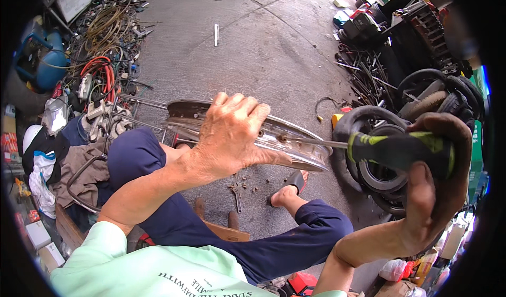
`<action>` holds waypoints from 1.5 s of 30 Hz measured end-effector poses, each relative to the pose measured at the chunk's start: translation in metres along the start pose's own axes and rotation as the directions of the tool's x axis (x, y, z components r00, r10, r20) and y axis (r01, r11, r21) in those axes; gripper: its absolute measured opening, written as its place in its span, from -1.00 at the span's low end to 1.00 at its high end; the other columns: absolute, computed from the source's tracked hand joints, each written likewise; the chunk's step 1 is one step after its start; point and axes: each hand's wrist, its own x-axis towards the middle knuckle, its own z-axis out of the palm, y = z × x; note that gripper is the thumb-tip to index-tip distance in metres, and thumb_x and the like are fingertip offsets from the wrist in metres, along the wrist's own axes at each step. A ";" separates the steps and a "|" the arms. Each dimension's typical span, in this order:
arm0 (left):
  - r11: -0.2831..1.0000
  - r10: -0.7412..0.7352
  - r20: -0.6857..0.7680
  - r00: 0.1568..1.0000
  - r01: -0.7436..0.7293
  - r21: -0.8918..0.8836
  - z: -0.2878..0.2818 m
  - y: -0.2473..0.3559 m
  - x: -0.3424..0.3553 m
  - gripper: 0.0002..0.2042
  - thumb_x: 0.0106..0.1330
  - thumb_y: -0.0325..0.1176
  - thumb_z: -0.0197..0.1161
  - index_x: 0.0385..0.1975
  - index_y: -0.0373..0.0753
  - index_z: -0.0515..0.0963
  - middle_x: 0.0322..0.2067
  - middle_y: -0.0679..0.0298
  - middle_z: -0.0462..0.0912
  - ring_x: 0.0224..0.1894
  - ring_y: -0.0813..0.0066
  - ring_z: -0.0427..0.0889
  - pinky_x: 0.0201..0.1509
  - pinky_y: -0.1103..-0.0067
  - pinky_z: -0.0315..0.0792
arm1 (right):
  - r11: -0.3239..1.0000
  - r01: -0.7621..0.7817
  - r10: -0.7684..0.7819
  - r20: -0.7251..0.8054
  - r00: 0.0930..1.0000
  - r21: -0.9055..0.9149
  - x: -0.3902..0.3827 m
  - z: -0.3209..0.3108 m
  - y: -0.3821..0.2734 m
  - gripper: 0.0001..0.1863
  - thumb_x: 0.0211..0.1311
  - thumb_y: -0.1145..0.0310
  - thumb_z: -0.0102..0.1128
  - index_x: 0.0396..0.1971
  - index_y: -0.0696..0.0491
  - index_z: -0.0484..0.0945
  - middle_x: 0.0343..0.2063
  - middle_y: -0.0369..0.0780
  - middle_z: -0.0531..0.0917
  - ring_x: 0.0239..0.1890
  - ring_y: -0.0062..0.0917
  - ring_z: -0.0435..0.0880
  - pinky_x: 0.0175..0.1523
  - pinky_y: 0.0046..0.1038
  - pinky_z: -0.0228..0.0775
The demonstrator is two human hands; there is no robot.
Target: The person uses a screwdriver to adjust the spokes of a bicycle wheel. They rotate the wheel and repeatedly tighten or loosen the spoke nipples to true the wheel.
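Bright light; floor palest toward top; fisheye bending, corners black.

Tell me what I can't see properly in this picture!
- Part of the wheel rim: in the head view, the left hand covers it.
- The butt of the screwdriver: in the head view, the right hand wraps around it.
- The screwdriver's tip: too small in the head view to tell its shape.
- The little bits on the ground: too small in the head view to name each one.
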 end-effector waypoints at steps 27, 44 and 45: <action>1.000 -0.003 -0.013 1.000 0.003 0.001 0.003 -0.003 -0.002 -0.21 -0.11 0.39 0.33 -0.26 -0.37 0.54 -0.39 0.14 0.53 -0.24 0.26 0.53 -0.08 0.36 0.31 | 0.980 0.019 0.053 0.349 0.936 -0.198 0.001 0.069 -0.004 -0.81 0.15 0.35 0.26 -0.40 0.20 0.64 -0.54 -0.13 0.57 -0.56 -0.37 0.53 -0.40 -0.35 0.33; 0.995 0.018 0.140 0.990 -0.004 -0.099 -0.009 -0.007 -0.008 -0.19 -0.18 -0.10 0.58 0.10 -0.34 0.41 -0.13 0.09 0.53 -0.03 0.15 0.55 0.11 0.28 0.38 | 0.954 -0.079 0.214 0.472 0.855 -0.289 -0.012 0.123 0.016 -0.80 0.02 0.35 0.32 -0.50 0.22 0.62 -0.63 0.00 0.61 -0.49 -0.12 0.67 -0.32 -0.21 0.49; 0.986 0.042 0.239 0.970 -0.001 -0.167 -0.018 -0.017 -0.008 -0.13 -0.14 -0.22 0.57 0.24 -0.33 0.30 -0.04 0.03 0.49 0.05 0.06 0.52 0.19 0.27 0.39 | 0.963 -0.119 0.225 0.479 0.848 -0.241 -0.011 0.124 0.020 -0.80 0.01 0.36 0.33 -0.48 0.22 0.63 -0.62 0.00 0.62 -0.49 -0.15 0.68 -0.32 -0.24 0.50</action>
